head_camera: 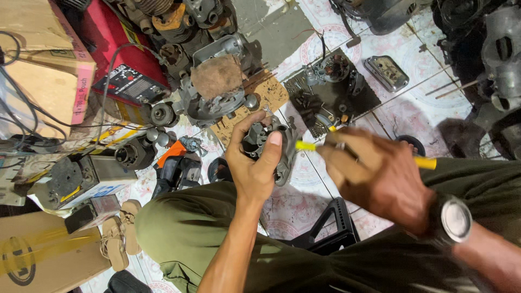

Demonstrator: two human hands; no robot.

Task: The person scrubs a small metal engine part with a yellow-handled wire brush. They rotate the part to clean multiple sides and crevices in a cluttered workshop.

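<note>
My left hand (pixel 251 163) grips a grey metal engine casting (pixel 279 146), thumb laid over its open top, holding it above my knees. My right hand (pixel 380 176), blurred and wearing a wristwatch (pixel 455 218), holds a yellow-handled tool (pixel 306 146) whose tip reaches the casting's right side; the handle's other end (pixel 426 163) sticks out past the hand. Both hands hover over my olive-green trousers (pixel 184 228).
A dark mat with small parts (pixel 331 92) lies on the patterned tile floor beyond the hands, a metal cover (pixel 386 72) beside it. Engine parts (pixel 217 81), a red machine (pixel 127 65) and cardboard boxes (pixel 43 59) crowd the left. A black stool (pixel 334 228) stands between my legs.
</note>
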